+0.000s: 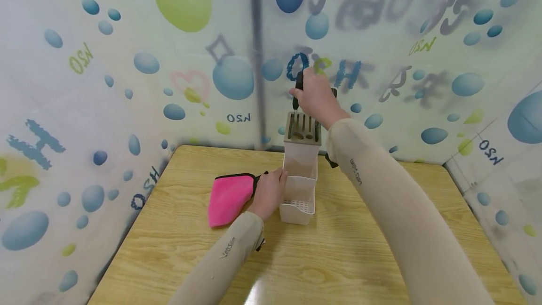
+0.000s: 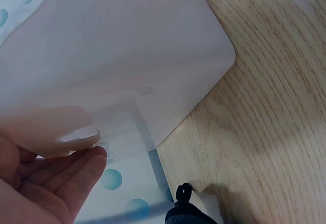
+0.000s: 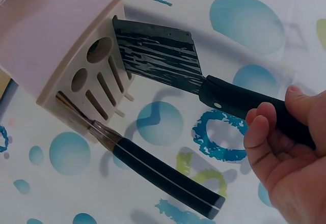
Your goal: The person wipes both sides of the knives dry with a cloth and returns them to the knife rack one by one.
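A pale plastic knife holder (image 1: pixel 299 159) with a slotted grey-brown top (image 1: pixel 292 138) stands upright on the table by the back wall. My right hand (image 1: pixel 317 95) grips the black handle of a cleaver (image 3: pixel 159 51). The cleaver's dark, streaked blade is partly inside an end slot, its lower part hidden. A second black-handled knife (image 3: pixel 168 175) sits in the slot at the opposite end. My left hand (image 1: pixel 271 192) holds the holder's left side; in the left wrist view its fingers (image 2: pixel 76 178) pinch the wall's edge.
Left of the holder, a pink fabric piece (image 1: pixel 230 199) with black trim lies on the wooden table (image 1: pixel 347 253), close to my left hand. Patterned walls (image 1: pixel 233 126) enclose the table at the back and both sides. The holder's lower front has an open bin (image 1: pixel 296 213).
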`<state>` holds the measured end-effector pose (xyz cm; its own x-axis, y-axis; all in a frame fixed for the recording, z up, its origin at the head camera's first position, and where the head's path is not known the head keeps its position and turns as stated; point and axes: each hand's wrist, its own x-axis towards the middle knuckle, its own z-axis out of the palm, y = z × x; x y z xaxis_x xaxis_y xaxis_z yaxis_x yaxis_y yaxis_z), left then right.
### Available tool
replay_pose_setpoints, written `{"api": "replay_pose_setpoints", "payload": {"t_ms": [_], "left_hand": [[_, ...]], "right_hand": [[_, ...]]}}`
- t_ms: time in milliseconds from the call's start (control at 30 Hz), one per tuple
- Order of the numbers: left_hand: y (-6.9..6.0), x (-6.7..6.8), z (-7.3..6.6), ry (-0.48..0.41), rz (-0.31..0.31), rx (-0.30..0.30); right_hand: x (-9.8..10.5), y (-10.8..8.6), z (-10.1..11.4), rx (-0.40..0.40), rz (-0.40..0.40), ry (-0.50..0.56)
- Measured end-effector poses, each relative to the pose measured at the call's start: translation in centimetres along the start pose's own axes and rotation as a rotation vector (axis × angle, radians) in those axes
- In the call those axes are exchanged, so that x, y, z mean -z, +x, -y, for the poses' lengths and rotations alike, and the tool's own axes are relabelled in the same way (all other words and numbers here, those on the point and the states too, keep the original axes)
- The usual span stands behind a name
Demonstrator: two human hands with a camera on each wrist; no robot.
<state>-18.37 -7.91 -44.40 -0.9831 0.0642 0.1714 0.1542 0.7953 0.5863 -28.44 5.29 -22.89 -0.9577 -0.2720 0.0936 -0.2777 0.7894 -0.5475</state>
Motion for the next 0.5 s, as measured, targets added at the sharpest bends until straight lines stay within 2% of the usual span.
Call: {"api": "replay_pose_setpoints", "payload": {"t_ms": [500], "left_hand": [[-0.1, -0.2, 0.2, -0.009, -0.021, -0.019]], "right_hand": [[-1.1, 1.1, -0.8, -0.033, 0.050, 0.046]]}}
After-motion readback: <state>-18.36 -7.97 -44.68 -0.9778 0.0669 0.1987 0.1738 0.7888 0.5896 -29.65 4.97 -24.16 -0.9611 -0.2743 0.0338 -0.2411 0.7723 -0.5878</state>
